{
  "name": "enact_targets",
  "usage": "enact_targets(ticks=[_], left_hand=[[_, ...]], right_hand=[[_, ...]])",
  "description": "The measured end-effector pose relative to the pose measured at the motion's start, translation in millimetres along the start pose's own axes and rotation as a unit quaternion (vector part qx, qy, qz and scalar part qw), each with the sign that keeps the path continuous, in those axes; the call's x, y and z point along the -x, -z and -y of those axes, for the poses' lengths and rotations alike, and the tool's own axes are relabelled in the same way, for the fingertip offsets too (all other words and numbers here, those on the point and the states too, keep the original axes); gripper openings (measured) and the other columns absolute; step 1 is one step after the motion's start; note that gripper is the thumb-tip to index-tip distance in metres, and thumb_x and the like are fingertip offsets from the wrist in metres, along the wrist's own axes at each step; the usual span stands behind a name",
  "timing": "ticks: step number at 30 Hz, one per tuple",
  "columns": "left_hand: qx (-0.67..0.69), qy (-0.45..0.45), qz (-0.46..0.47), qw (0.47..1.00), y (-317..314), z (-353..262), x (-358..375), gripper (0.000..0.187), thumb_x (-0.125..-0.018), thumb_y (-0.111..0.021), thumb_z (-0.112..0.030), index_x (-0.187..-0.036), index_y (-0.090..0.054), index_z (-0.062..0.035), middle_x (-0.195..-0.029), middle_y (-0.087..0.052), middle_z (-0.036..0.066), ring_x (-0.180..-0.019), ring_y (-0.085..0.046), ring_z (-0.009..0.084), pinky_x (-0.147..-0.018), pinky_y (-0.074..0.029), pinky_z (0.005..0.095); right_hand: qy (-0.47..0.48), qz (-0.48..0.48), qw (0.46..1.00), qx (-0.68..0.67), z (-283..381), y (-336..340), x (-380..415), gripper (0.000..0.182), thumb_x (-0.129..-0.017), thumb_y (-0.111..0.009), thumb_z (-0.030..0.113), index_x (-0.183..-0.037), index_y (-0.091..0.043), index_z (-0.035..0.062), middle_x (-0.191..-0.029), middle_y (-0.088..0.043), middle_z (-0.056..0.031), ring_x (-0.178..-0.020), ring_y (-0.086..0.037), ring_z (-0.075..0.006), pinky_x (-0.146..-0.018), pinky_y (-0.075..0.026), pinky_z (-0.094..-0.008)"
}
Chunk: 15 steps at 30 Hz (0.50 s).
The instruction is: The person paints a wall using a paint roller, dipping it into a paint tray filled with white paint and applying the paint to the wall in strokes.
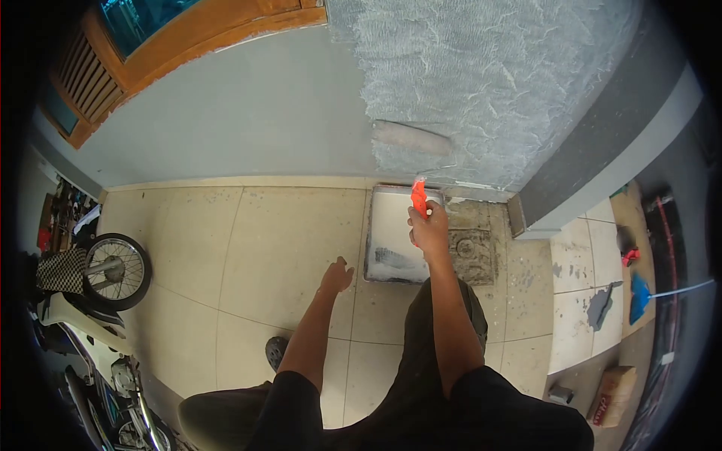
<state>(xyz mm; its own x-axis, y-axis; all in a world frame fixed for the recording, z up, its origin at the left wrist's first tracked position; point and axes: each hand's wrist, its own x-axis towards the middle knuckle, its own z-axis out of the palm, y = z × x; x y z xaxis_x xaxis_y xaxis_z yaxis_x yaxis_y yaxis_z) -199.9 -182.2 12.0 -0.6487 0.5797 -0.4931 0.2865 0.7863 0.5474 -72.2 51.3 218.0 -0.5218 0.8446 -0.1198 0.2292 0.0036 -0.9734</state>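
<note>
My right hand (430, 227) is wrapped round the orange handle (419, 198) of a paint roller. The roller's grey sleeve (412, 138) lies against the lower wall, at the edge between a rough, light-textured coating (481, 83) and smooth grey paint (248, 113). Below the handle, a paint tray (368, 248) with white paint in it stands on the floor against the wall. My left hand (336, 276) hangs over the tiles left of the tray, holding nothing, its fingers partly spread.
A motorbike (113, 331) stands at the left. Wooden window frame (180, 45) is at upper left, a pillar (602, 143) at the right. A square floor cover (472, 256) adjoins the tray. Blue brush (640, 297) and cardboard box (613, 396) lie at the right.
</note>
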Motion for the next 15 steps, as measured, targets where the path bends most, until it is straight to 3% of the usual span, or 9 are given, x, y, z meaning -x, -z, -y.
enact_targets(ticks=[1,2,4,7,15], left_hand=[[-0.030,-0.007,-0.053,0.998,-23.6,12.9,-12.8,0.046,-0.097,-0.058,-0.032,-0.127,-0.050,0.0023,-0.118,-0.060,0.034,-0.100,-0.067,0.0442,-0.086,-0.054,0.0506],[-0.014,-0.008,-0.048,0.999,-37.7,15.8,-18.3,0.046,-0.097,-0.058,-0.032,-0.127,-0.050,0.0023,-0.118,-0.060,0.034,-0.100,-0.067,0.0442,-0.086,-0.054,0.0506],[0.039,-0.010,-0.076,0.996,-55.3,13.3,-30.3,0.047,-0.097,-0.057,-0.030,-0.130,-0.046,0.0031,-0.122,-0.057,0.036,-0.112,-0.060,0.0504,-0.093,-0.051,0.0527],[0.051,-0.010,-0.114,0.992,-69.5,1.5,-54.3,0.040,-0.099,-0.055,-0.027,-0.128,-0.049,0.0002,-0.116,-0.061,0.032,-0.108,-0.062,0.0478,-0.091,-0.051,0.0530],[0.119,-0.034,-0.182,0.975,-55.4,-38.2,-115.5,0.026,-0.102,-0.048,-0.021,-0.120,-0.053,-0.0034,-0.104,-0.067,0.027,-0.100,-0.065,0.0442,-0.085,-0.051,0.0515]], right_hand=[[-0.055,0.033,0.995,-0.073,1.5,14.2,0.3,0.023,-0.088,-0.068,0.011,-0.102,-0.056,-0.0022,-0.072,-0.061,-0.0101,-0.046,-0.055,-0.0174,-0.045,-0.043,-0.0345],[-0.109,0.069,0.981,-0.147,4.1,26.2,0.0,0.025,-0.089,-0.067,0.011,-0.106,-0.054,-0.0017,-0.071,-0.059,-0.0081,-0.043,-0.051,-0.0136,-0.039,-0.039,-0.0315],[-0.125,0.098,0.978,-0.133,4.5,54.2,0.3,0.029,-0.090,-0.066,0.011,-0.111,-0.051,-0.0018,-0.070,-0.058,-0.0055,-0.043,-0.049,-0.0121,-0.038,-0.036,-0.0294],[-0.162,0.127,0.969,-0.137,-16.7,74.6,2.4,0.025,-0.091,-0.066,0.011,-0.109,-0.053,-0.0007,-0.070,-0.057,-0.0048,-0.043,-0.047,-0.0115,-0.039,-0.036,-0.0292],[-0.209,0.087,0.959,-0.168,-52.8,93.2,-9.3,0.014,-0.092,-0.064,0.015,-0.098,-0.056,0.0051,-0.069,-0.055,-0.0017,-0.047,-0.047,-0.0099,-0.042,-0.037,-0.0275]])
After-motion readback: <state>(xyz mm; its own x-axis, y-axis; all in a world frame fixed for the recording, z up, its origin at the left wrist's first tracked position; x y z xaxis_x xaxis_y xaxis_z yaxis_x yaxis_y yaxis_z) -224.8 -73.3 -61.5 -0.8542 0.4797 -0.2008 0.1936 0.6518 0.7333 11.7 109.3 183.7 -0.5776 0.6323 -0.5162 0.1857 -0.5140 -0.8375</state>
